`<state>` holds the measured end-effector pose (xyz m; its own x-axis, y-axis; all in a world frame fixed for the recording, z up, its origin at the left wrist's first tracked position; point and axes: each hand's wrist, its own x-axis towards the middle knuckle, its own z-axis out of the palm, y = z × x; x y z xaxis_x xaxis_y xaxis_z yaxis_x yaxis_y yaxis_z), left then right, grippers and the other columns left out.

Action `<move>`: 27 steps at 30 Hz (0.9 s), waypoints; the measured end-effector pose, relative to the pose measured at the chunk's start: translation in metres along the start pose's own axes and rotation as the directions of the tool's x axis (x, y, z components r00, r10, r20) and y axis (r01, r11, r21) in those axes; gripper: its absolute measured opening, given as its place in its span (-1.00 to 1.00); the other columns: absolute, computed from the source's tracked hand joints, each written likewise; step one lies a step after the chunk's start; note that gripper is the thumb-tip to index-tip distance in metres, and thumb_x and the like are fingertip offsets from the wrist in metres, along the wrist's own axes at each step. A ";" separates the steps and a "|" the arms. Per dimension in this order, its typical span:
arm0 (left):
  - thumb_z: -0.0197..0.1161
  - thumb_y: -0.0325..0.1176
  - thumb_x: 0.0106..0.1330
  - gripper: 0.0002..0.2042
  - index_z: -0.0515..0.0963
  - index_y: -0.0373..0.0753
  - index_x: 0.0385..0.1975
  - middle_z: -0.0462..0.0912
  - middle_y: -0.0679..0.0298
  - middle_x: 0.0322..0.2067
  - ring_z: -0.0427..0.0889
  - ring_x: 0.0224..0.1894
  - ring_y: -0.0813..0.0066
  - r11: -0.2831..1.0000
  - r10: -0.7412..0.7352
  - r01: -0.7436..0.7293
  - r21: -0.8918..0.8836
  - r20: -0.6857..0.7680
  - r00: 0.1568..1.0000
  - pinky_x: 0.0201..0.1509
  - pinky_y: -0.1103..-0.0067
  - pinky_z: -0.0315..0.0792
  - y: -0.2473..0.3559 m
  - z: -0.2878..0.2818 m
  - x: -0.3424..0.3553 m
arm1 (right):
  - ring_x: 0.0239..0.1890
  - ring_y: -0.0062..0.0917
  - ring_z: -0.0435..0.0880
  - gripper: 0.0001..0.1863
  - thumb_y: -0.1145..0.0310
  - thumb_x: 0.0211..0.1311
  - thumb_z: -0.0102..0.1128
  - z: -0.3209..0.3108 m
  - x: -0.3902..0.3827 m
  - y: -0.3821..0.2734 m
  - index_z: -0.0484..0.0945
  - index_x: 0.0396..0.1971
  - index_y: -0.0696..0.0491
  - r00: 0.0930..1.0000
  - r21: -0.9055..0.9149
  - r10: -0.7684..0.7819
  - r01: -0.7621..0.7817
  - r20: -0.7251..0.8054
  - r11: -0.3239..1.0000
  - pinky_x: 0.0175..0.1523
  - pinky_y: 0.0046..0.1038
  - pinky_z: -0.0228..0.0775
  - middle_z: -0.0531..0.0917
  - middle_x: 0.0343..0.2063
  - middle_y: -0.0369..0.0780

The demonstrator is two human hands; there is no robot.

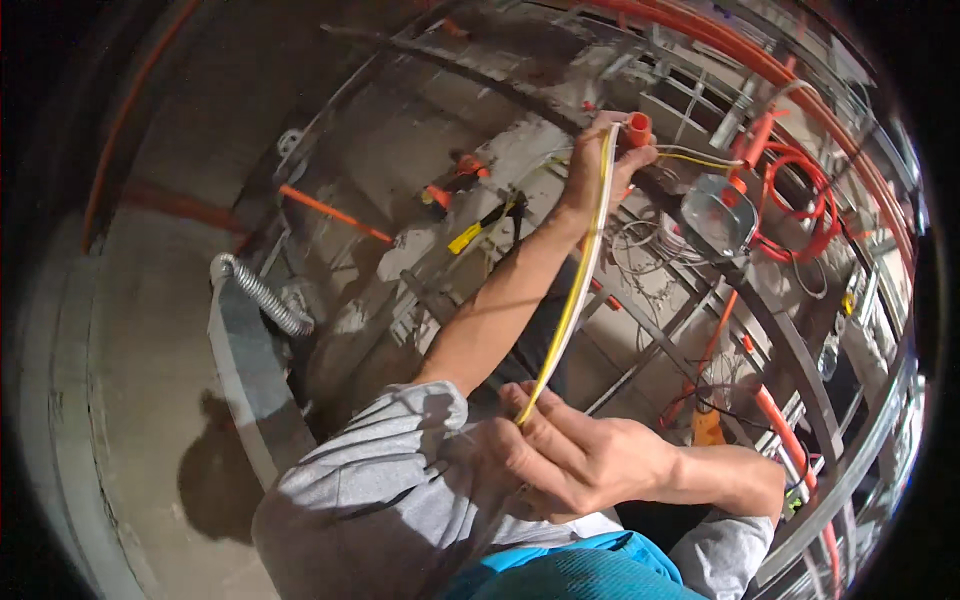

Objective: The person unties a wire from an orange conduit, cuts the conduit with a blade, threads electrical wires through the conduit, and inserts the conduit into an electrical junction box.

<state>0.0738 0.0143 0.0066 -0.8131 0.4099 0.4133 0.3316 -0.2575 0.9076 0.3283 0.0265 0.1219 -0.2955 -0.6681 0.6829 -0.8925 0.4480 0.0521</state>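
Note:
My left hand [598, 165], stretched out ahead, is closed around a short orange conduit end [638, 128] and the wires beside it. A yellow wire and a white wire [583, 275] run together from there, in a slight curve, down to my right hand [585, 455]. Close to my body, the fingers of that hand pinch the wires' lower end. Past my left hand, thinner yellow and white strands [695, 157] lead right to another orange conduit [757, 140]. A grey metal junction box [718, 215] with orange fittings sits just below it.
A metal frame [800, 340] spans the right side, with coiled red-orange tubing [825, 205] on it. Below lie a yellow-and-black tool [480, 228], loose grey wires [650, 245] and an orange rod [335, 213]. A silver flexible duct [262, 292] stands at left.

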 end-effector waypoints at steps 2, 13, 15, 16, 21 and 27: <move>0.47 -0.59 0.19 -0.66 0.51 -0.29 -0.08 0.69 0.33 -0.28 0.64 -0.23 0.63 0.998 -0.043 0.043 -0.037 0.007 0.999 -0.09 0.62 0.57 0.005 0.003 0.000 | -0.10 -0.18 0.73 -0.48 0.29 -0.02 0.18 0.000 -0.001 0.001 0.57 -0.11 0.41 1.000 0.008 0.008 -0.008 -0.010 1.000 0.15 -0.24 0.63 0.64 -0.18 -0.02; 0.48 -0.54 0.25 -0.68 0.54 -0.32 -0.05 0.74 0.22 -0.19 0.70 -0.14 0.52 0.999 -0.031 0.030 0.011 0.039 0.999 0.02 0.56 0.63 0.001 -0.025 0.003 | -0.15 -0.21 0.71 -0.48 0.25 0.06 0.10 0.020 -0.002 -0.002 0.54 -0.09 0.40 0.991 0.048 0.104 -0.100 -0.084 0.994 0.12 -0.32 0.57 0.64 -0.22 -0.04; 0.46 -0.55 0.26 -0.69 0.53 -0.31 -0.04 0.72 0.20 -0.14 0.68 -0.09 0.53 0.999 -0.045 0.044 0.028 0.042 0.998 0.07 0.58 0.61 -0.003 -0.022 0.002 | -0.13 -0.19 0.71 -0.47 0.25 0.07 0.10 0.017 -0.001 0.001 0.53 -0.07 0.39 0.994 -0.021 0.061 -0.063 -0.092 0.998 0.11 -0.34 0.57 0.65 -0.24 -0.04; 0.45 -0.56 0.27 -0.69 0.52 -0.31 -0.05 0.71 0.21 -0.14 0.68 -0.07 0.53 0.997 -0.056 0.054 0.049 0.060 0.997 0.07 0.58 0.60 0.000 -0.023 0.003 | -0.11 -0.19 0.72 -0.48 0.25 0.08 0.10 0.021 -0.001 0.000 0.52 -0.07 0.38 0.995 -0.045 0.038 -0.043 -0.097 0.998 0.08 -0.37 0.58 0.66 -0.23 -0.02; 0.45 -0.57 0.28 -0.71 0.52 -0.30 -0.06 0.71 0.22 -0.14 0.67 -0.06 0.55 1.000 0.001 0.000 -0.013 0.080 0.997 0.08 0.60 0.60 -0.001 -0.019 0.002 | -0.14 -0.23 0.74 -0.61 0.42 0.17 0.12 0.018 0.000 -0.004 0.53 -0.09 0.40 0.991 0.037 0.098 -0.095 -0.089 0.995 0.10 -0.31 0.65 0.65 -0.22 0.01; 0.45 -0.55 0.28 -0.72 0.53 -0.31 -0.07 0.73 0.21 -0.17 0.68 -0.11 0.53 0.999 -0.012 0.009 0.045 0.060 0.998 0.07 0.59 0.60 0.004 -0.020 0.000 | -0.15 -0.22 0.74 -0.59 0.40 0.16 0.11 0.016 0.004 -0.006 0.52 -0.09 0.41 0.993 0.033 0.053 -0.049 -0.106 0.998 0.10 -0.31 0.64 0.65 -0.22 0.03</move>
<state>0.0655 -0.0041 0.0087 -0.7866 0.4649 0.4063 0.3452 -0.2144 0.9137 0.3269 0.0113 0.1129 -0.3044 -0.5770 0.7579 -0.8876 0.4605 -0.0059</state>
